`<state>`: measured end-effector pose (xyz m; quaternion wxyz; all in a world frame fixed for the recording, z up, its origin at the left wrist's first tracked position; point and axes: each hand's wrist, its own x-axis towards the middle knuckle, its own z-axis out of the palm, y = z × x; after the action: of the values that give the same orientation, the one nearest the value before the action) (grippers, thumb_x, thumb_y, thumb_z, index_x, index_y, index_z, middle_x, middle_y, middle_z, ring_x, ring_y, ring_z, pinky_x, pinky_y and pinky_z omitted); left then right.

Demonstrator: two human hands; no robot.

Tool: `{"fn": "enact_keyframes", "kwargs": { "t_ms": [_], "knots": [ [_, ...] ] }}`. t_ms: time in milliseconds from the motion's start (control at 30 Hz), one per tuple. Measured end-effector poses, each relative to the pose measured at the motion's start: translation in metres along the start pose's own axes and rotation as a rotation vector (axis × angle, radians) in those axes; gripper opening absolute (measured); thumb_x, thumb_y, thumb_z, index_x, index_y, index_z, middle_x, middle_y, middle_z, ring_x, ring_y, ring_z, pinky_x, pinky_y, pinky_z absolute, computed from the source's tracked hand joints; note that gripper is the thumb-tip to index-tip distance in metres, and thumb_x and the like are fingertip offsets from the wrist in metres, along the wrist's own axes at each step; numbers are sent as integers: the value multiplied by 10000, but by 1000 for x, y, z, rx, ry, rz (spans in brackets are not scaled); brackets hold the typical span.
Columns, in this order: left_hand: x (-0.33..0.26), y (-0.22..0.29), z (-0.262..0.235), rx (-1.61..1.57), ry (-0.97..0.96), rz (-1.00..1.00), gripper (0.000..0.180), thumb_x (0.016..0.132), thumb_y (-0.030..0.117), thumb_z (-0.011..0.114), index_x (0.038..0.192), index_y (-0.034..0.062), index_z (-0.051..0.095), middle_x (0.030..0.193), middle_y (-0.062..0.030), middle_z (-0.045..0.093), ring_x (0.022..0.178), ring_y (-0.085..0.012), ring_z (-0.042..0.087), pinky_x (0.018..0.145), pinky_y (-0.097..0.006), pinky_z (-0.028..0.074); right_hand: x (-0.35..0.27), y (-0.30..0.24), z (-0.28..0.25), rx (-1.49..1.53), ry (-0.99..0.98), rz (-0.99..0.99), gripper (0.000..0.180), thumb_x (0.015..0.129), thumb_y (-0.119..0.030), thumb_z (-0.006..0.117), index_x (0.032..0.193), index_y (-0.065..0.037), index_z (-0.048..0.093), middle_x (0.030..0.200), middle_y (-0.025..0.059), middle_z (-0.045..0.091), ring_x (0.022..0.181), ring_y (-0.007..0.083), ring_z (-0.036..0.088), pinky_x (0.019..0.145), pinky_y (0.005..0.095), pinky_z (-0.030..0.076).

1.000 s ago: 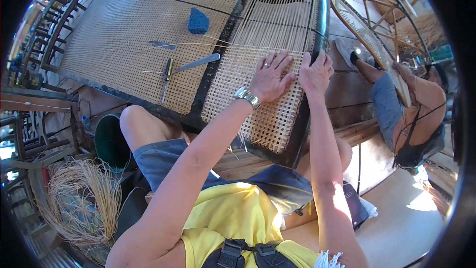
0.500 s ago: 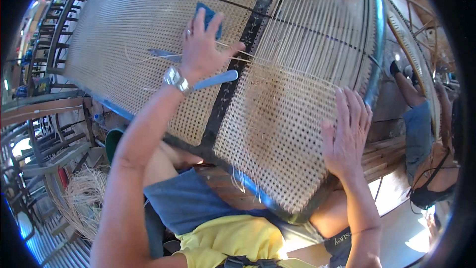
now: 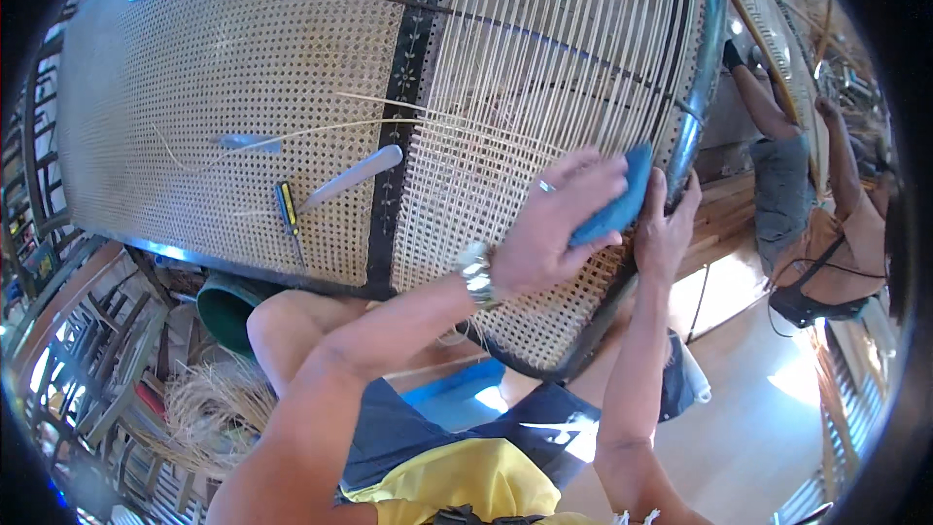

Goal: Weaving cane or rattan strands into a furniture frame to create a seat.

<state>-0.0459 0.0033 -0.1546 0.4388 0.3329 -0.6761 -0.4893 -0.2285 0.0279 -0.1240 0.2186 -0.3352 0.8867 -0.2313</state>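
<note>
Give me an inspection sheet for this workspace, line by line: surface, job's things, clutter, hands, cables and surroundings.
Surface: a large cane panel in a dark frame; left section woven, right section only part woven, with open strands above.
Job's things: a blue pad pressed on the cane weave.
Clutter: a pale flat tool, a yellow-handled tool and a small grey blade lie on the woven section.
Hands: left hand, with ring and wristwatch, holds the blue pad; right hand grips the frame edge.
Cables: nothing seen.
Surroundings: a green bucket and a bundle of loose cane lower left; another person works at right.
</note>
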Motion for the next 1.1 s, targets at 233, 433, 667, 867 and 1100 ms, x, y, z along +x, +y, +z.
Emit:
{"fn": "enact_keyframes", "kwargs": {
  "t_ms": [233, 433, 667, 867, 1100],
  "knots": [
    [-6, -42, -58, 600, 302, -418, 362, 1026, 339, 610, 1064, -13, 687, 1053, -197, 669, 1033, -368, 604, 934, -481, 466, -2, -3, -9, 59, 5, 101, 797, 925, -501, 723, 1450, 42, 467, 1302, 201, 599, 1197, 305, 585, 1055, 402, 432],
    [-8, -63, -153, 998, 447, -515, 367, 1023, 291, 616, 1169, -40, 684, 1201, -218, 664, 1114, -396, 606, 952, -500, 472, -2, 3, -8, 68, 67, 40, 787, 897, -501, 752, 1412, 39, 501, 1311, 220, 590, 1214, 337, 584, 1069, 420, 430],
    [14, -15, -30, 729, 359, -401, 252, 979, 216, 664, 1149, 36, 713, 1223, -137, 677, 1105, -340, 634, 986, -468, 448, -2, 1, 1, 48, 13, 28, 825, 902, -537, 722, 1436, 32, 452, 1356, 227, 548, 1259, 368, 550, 1090, 449, 414],
    [-89, 110, 28, 262, -93, -564, 258, 905, 182, 741, 1117, 39, 706, 1120, -133, 690, 1055, -362, 634, 969, -463, 456, 6, 9, -6, 109, -19, 12, 859, 901, -569, 709, 1439, 42, 433, 1344, 216, 540, 1250, 366, 543, 1075, 452, 416],
    [-98, 112, -47, 426, 202, -1037, 327, 983, 239, 659, 1190, -14, 677, 1236, -207, 656, 1163, -387, 584, 1011, -490, 436, 6, 12, -9, 49, -68, -13, 934, 901, -598, 687, 1468, 74, 372, 1364, 285, 497, 1281, 441, 501, 1101, 498, 391]
  ]
}}
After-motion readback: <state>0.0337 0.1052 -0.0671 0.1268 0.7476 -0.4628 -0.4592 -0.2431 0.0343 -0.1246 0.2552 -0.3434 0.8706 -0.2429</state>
